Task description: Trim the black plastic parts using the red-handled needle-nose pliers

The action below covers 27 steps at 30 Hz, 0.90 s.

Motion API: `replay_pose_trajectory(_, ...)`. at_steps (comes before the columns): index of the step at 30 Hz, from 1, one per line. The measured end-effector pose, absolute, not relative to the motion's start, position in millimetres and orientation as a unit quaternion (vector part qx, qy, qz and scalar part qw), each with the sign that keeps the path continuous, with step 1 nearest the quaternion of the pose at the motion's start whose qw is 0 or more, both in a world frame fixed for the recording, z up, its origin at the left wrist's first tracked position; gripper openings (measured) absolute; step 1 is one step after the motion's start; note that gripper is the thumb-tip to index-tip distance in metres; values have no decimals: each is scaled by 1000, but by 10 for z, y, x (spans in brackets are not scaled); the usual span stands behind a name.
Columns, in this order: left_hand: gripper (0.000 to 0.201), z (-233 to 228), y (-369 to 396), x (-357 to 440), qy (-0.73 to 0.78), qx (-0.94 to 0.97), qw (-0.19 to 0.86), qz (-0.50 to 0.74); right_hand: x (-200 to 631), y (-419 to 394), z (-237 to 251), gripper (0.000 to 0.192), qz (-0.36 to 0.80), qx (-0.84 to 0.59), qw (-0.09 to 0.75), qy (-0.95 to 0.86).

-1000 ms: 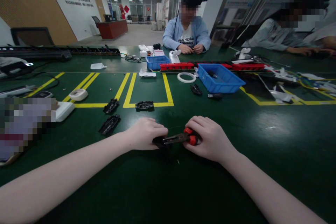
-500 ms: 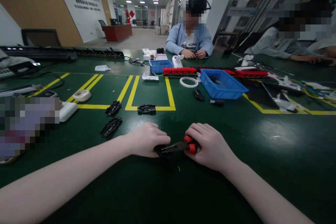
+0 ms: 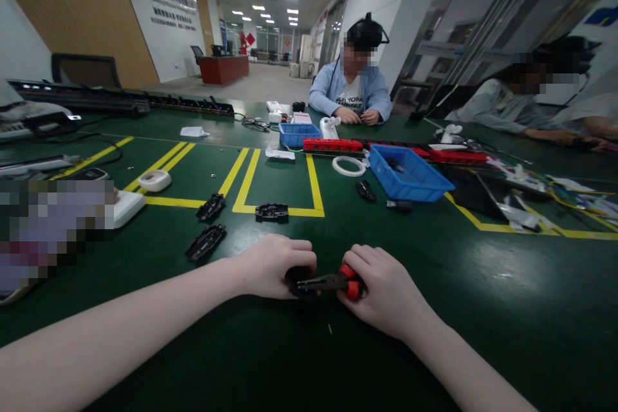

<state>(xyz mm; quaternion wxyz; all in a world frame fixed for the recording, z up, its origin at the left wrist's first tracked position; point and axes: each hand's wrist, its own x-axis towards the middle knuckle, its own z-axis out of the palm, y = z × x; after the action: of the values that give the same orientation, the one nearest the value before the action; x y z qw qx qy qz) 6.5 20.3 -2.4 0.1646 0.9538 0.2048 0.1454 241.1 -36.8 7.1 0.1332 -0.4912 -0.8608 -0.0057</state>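
Observation:
My right hand (image 3: 381, 290) is closed round the red handles of a pair of pliers (image 3: 324, 282), whose dark jaws point left. In my left hand (image 3: 277, 267) is a black plastic part (image 3: 302, 291), mostly hidden by the fingers. The jaws of the pliers meet this part at its near side; whether they grip it I cannot tell. Beyond my left hand lie similar black plastic shells: one shell (image 3: 271, 212) on the yellow tape line, another shell (image 3: 211, 207) to its left, and a third shell (image 3: 206, 243) nearer to my forearm.
A blue bin (image 3: 410, 174) with dark parts inside stands ahead to the right, a smaller blue bin (image 3: 299, 135) behind. Rolls of tape (image 3: 348, 166) and a white box (image 3: 128, 208) lie about. Across the green table (image 3: 434, 347) sits a person (image 3: 351, 87); others sit at the right.
The camera view has tilted up slightly, so the scene sits lower in the picture. Both hands keep their holds, and the pliers lie a little more level against the black part.

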Motion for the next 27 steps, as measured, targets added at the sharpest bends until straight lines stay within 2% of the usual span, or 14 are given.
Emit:
replay_pose_trajectory(7, 67, -1, 180, 79, 311, 904, 219, 194, 2435, -337, 72, 14, -12, -539, 122, -833)
replay_pose_trajectory(12, 66, 3, 133, 101, 337, 897, 213, 190, 2443, -360, 75, 12, -16, -542, 123, -831)
replay_pose_trajectory(19, 79, 72, 127, 105, 284, 905, 226, 221, 2436, -378, 74, 11, -36, -542, 130, -830)
replay_pose_trajectory(24, 70, 64, 127, 94, 265, 908, 235, 224, 2409, -385, 87, 12, -44, -545, 116, -829)
replay_pose_trajectory(27, 83, 35, 120, 91, 259, 900, 256, 239, 2403, -385, 83, 12, -43, -541, 115, -832)
